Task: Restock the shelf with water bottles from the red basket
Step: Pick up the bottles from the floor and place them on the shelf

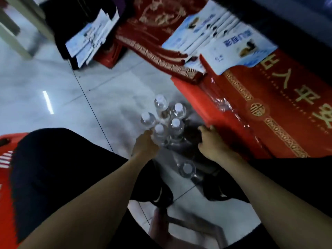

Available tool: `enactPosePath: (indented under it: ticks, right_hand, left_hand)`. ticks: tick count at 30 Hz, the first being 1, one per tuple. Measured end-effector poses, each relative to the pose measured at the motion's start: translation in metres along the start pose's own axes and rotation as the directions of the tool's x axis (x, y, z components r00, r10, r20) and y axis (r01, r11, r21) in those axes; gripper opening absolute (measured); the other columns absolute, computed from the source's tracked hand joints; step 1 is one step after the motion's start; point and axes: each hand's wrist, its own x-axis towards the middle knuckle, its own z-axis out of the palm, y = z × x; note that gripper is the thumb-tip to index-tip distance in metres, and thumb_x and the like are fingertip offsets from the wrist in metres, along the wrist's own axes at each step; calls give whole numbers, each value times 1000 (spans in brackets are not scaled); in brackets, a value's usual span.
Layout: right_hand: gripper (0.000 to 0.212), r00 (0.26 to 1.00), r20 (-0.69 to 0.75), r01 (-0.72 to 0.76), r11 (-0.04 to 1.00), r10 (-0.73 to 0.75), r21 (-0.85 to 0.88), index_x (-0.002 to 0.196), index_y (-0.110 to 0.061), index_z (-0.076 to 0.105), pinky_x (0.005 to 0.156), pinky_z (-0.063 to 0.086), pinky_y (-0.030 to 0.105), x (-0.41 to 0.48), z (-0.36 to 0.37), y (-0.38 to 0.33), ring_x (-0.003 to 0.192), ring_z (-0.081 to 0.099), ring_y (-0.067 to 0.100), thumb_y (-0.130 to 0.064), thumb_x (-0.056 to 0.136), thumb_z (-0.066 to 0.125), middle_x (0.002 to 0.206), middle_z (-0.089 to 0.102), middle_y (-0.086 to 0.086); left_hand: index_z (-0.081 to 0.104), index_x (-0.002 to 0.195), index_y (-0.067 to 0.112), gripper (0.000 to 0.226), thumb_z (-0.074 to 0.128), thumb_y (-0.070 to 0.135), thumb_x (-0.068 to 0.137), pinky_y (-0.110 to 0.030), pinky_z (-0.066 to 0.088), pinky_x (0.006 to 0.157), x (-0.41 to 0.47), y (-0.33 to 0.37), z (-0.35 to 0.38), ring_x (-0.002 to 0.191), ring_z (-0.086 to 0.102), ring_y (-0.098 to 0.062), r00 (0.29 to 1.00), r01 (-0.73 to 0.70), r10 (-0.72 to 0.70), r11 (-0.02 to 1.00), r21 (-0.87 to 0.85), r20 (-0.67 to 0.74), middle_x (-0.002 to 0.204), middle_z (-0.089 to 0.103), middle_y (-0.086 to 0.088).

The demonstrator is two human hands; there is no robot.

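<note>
Several clear water bottles (177,112) with white caps stand close together on the tiled floor, beside a low red platform (212,105). My left hand (146,143) is wrapped around the side of the nearest bottle in the cluster (159,131). My right hand (211,141) reaches down between the cluster and the platform's edge with its fingers curled; what they hold is hidden in shadow. One more bottle (186,169) stands apart, closer to me, between my forearms. A red plastic object (5,159), possibly the basket, shows at the left edge behind my knee.
Red mats with gold lettering (280,112) and white-blue cartons (231,45) lie on the platform. More cartons (89,38) lean against dark furniture at the back. My dark-clad knees flank the bottles. Glossy grey floor tiles (53,83) spread out to the left.
</note>
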Motion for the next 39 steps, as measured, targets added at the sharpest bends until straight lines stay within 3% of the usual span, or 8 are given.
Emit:
enactPosePath:
  ticks: [5,13,16,21,27,31,34,39]
  right_hand:
    - [53,973,231,2,1000,-2,1,139,-27,46,107,40,40,13,68,34,127,48,33,-17,88,59,138,48,12]
    - [108,850,506,2,962,-146,274,154,-20,22,113,36,39,17,124,65,139,33,24,-2,69,85,154,28,5]
    - [77,839,524,-250,751,-148,612,145,-26,31,83,52,13,14,131,60,114,49,9,6,85,67,131,42,-7]
    - [19,807,590,-576,206,-7,791,115,-26,60,51,55,30,23,146,44,95,56,20,-22,101,48,117,54,-1]
    - [63,917,361,-249,459,-172,853,126,-12,49,70,56,18,29,145,54,106,55,14,19,75,70,120,54,-2]
    - [62,956,284,-199,554,-70,809,122,-23,52,83,41,-1,40,132,60,110,57,7,-1,73,82,111,59,-18]
    - [66,958,286,-231,517,-29,824,129,-30,56,107,40,29,46,115,66,122,56,8,-43,71,84,126,64,-14]
    - [49,944,314,-266,326,-105,907,110,-29,72,104,45,47,41,64,51,116,64,25,-43,64,85,114,73,0]
  left_hand:
    - [48,130,13,69,79,12,68,-34,54,83,32,-25,38,102,62,-29,974,226,-206,903,-365,95,118,64,-15]
    - [47,137,16,98,88,23,48,-33,59,78,76,-32,79,112,64,-23,998,33,-63,777,-628,-25,123,67,-1]
    - [42,140,18,91,86,9,62,-32,60,76,78,-28,83,112,61,-19,997,-2,-52,748,-664,-61,123,63,4]
    - [43,134,27,88,89,19,60,-49,59,86,89,-33,89,114,61,-21,994,-37,-41,759,-649,-104,124,63,5]
    - [42,136,24,85,88,8,66,-17,56,75,87,-38,88,108,59,-9,998,-45,11,765,-643,-58,118,61,14]
    - [47,124,19,74,86,-1,64,-19,54,71,71,-48,88,100,59,-10,1000,6,7,728,-686,16,110,62,10]
    - [50,123,13,62,79,-9,72,-16,54,64,56,-48,80,97,64,-15,995,54,26,686,-726,99,110,65,-2]
    - [62,115,10,39,66,-10,82,-18,52,55,24,-33,48,73,72,-7,954,140,134,586,-798,266,91,75,2]
